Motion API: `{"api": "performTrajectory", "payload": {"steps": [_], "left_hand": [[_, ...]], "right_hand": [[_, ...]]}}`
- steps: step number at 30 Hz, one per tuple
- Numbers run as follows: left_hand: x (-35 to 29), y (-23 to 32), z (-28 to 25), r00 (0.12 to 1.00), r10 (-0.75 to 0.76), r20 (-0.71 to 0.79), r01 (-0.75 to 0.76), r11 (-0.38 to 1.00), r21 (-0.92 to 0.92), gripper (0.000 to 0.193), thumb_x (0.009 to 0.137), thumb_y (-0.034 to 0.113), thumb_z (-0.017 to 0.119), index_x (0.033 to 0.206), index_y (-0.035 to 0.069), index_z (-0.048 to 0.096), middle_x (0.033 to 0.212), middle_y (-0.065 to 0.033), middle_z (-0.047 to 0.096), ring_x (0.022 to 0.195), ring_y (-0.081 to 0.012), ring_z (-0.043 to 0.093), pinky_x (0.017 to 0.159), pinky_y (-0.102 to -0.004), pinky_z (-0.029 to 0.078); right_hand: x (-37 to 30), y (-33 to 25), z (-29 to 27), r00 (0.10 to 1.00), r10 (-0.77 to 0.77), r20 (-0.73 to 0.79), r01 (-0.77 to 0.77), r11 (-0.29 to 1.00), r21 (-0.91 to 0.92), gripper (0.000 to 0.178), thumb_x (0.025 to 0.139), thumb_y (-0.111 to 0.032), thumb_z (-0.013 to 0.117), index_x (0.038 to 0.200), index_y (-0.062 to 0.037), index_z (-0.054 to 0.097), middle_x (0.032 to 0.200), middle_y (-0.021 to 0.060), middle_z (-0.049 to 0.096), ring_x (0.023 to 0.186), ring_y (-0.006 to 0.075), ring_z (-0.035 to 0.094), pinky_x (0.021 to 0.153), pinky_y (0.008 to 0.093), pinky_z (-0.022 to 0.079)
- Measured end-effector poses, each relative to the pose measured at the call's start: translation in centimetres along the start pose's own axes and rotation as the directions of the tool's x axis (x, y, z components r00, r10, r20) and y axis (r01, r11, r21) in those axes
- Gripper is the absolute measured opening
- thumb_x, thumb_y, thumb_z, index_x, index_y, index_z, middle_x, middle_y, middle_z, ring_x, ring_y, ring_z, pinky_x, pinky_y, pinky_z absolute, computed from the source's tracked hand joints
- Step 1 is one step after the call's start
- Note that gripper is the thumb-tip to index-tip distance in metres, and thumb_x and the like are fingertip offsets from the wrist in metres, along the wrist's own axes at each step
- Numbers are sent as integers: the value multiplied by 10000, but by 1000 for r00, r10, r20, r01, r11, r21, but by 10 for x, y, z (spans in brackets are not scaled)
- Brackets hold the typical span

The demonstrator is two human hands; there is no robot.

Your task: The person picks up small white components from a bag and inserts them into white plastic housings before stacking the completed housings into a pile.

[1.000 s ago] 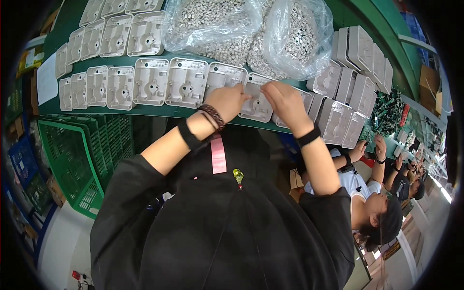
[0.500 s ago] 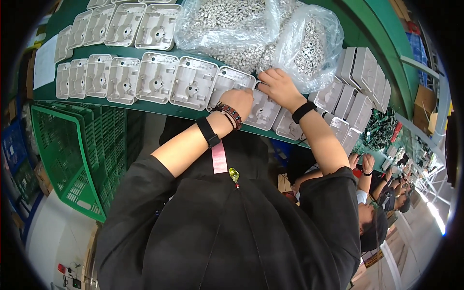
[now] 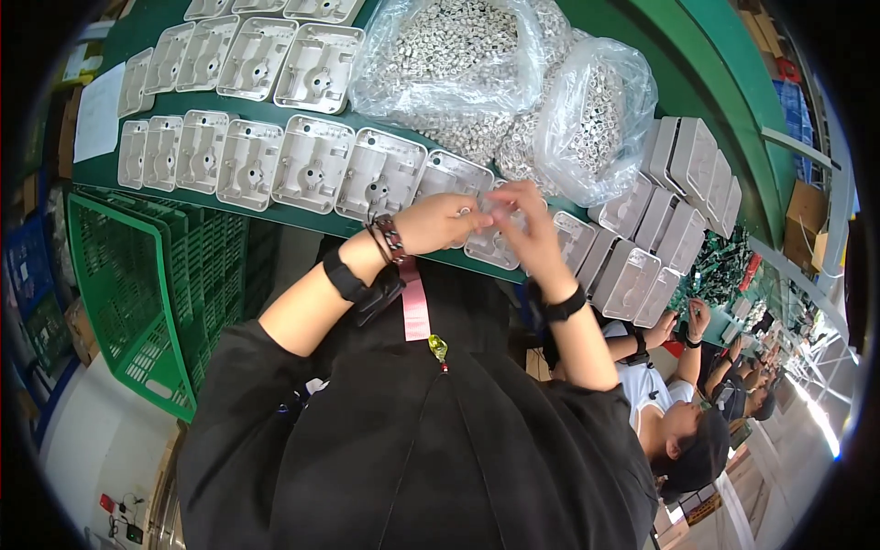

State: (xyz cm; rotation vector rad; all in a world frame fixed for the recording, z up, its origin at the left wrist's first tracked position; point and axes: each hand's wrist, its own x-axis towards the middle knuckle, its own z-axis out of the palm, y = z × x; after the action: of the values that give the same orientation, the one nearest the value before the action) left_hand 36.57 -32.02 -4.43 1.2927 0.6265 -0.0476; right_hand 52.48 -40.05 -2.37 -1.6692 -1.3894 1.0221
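My left hand (image 3: 446, 223) hovers over the front row of grey plastic housings, thumb and fingers drawn together. Whatever may lie between its fingertips is too small to make out. Close beside it on the right, my right hand (image 3: 529, 229) is smeared by motion, its fingertips near the left hand's. Just behind my left hand lies one open housing (image 3: 451, 171), partly covered by it. Another housing (image 3: 492, 249) shows beneath the two hands, and one more (image 3: 571, 240) sits to the right of my right hand. Bosses and ribs are visible inside these trays.
Clear plastic bags (image 3: 587, 119) of small whitish parts lie at the back of the green table (image 3: 302, 213). Stacked housings (image 3: 692, 156) stand to the right. Green crates (image 3: 137, 302) are at the left. A co-worker (image 3: 678, 417) sits at the right.
Both hands have drawn back from the housings toward me and come together. My right hand has left the spot near the bags. The co-worker at the right shows more fully.
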Motion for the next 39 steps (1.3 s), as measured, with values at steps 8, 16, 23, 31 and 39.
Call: {"api": "performTrajectory", "payload": {"steps": [8,16,23,31,39], "left_hand": [[-25,2,-21,886,-63,459,324,792,-517,388,845,448,460,1021,108,520,570,76,309,470,-15,260,387,-148,180],[-30,-3,-25,896,-29,442,332,704,-628,439,816,525,436,858,91,490,561,74,315,442,-9,249,367,-151,146],[-39,1,-24,894,-141,424,388,716,-580,414,844,492,417,851,83,477,554,66,317,435,-12,258,363,-160,144],[-45,16,-14,975,-177,132,221,815,-535,226,900,287,427,867,67,471,543,54,320,437,-21,259,381,-172,174],[-43,-6,-19,989,-140,-47,119,945,-303,147,876,206,467,862,61,482,534,44,378,433,-44,316,380,-199,233]], "right_hand": [[-16,-34,29,996,71,59,-83,969,234,131,735,-23,586,865,-37,579,912,70,491,835,182,484,708,269,398],[0,-39,17,948,-310,78,319,925,-204,152,665,-66,635,809,-84,590,835,24,536,800,207,512,695,310,382],[0,-41,17,899,-378,222,435,828,-355,148,647,-37,637,771,-73,563,846,20,560,789,203,512,727,315,370],[-10,-30,41,979,-11,-202,65,962,265,82,710,-4,590,753,-47,535,779,46,543,773,174,524,741,278,372],[10,-18,28,973,54,224,-93,982,167,70,726,-18,595,768,-47,547,831,58,536,784,192,531,711,270,393]]}}
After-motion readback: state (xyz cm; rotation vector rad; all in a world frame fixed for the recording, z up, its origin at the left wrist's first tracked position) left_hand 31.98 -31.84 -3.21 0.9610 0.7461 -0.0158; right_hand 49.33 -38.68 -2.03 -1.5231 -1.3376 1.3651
